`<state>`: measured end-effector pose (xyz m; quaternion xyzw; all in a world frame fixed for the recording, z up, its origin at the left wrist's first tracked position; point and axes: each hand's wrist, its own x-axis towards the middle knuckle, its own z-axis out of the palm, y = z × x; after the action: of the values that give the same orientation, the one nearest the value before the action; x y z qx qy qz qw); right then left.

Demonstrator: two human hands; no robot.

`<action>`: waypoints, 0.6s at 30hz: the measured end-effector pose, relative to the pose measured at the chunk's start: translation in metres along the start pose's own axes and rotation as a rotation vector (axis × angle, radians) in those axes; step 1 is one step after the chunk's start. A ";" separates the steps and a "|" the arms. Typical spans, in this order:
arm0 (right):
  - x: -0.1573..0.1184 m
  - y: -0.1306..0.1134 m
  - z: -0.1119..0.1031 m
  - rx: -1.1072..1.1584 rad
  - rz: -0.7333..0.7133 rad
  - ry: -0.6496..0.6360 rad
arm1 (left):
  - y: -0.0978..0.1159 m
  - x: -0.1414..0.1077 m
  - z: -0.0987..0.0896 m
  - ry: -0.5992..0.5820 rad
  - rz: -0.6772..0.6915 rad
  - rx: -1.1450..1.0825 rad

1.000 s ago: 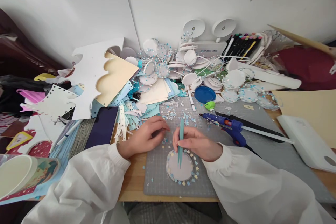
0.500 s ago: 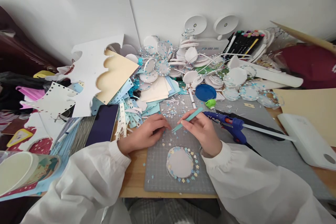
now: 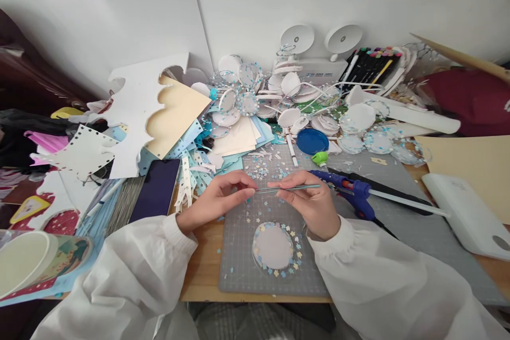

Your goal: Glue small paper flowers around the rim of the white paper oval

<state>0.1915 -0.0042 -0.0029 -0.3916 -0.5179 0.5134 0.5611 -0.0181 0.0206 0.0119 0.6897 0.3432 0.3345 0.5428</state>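
In my right hand (image 3: 313, 202) is a pair of light teal tweezers (image 3: 303, 187), held level between thumb and fingers and pointing left. My left hand (image 3: 225, 194) pinches thumb and index finger together at the tweezers' tips; whatever is between them is too small to make out. Below both hands a white disc (image 3: 273, 245) lies on the grey cutting mat (image 3: 239, 271), ringed with wire and small blue, yellow and white paper flowers. More tiny loose flowers (image 3: 258, 171) are scattered on the mat just beyond my fingers.
A blue glue gun (image 3: 356, 196) with a glue stick lies right of my right hand. Near it are a green cap (image 3: 319, 158) and a blue lid (image 3: 313, 141). Finished-looking discs (image 3: 247, 103) pile up behind. A phone (image 3: 155, 188) and paper cup (image 3: 27, 263) stand left.
The tweezers have turned from slanting to nearly level. My left thumb and index finger have come up and closed at their tips. The disc has stayed put.
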 end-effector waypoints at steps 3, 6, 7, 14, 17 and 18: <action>-0.001 0.001 0.000 0.062 -0.034 -0.031 | 0.001 0.000 0.000 -0.018 -0.063 -0.095; 0.000 0.004 -0.002 0.095 -0.042 0.003 | 0.002 -0.001 -0.001 -0.004 -0.090 -0.116; 0.001 0.005 -0.003 0.113 -0.045 0.032 | 0.001 -0.001 -0.002 0.001 -0.088 -0.125; 0.007 0.008 -0.006 -0.004 -0.027 0.131 | -0.007 -0.002 -0.004 0.222 0.112 -0.223; 0.006 0.008 -0.001 -0.114 -0.013 0.093 | -0.007 -0.002 -0.003 0.365 0.124 -0.055; 0.006 0.008 0.000 -0.126 -0.006 0.080 | -0.007 -0.002 -0.003 0.388 0.091 0.048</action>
<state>0.1897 0.0025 -0.0094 -0.4447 -0.5274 0.4621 0.5573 -0.0222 0.0217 0.0057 0.6398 0.4176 0.4772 0.4342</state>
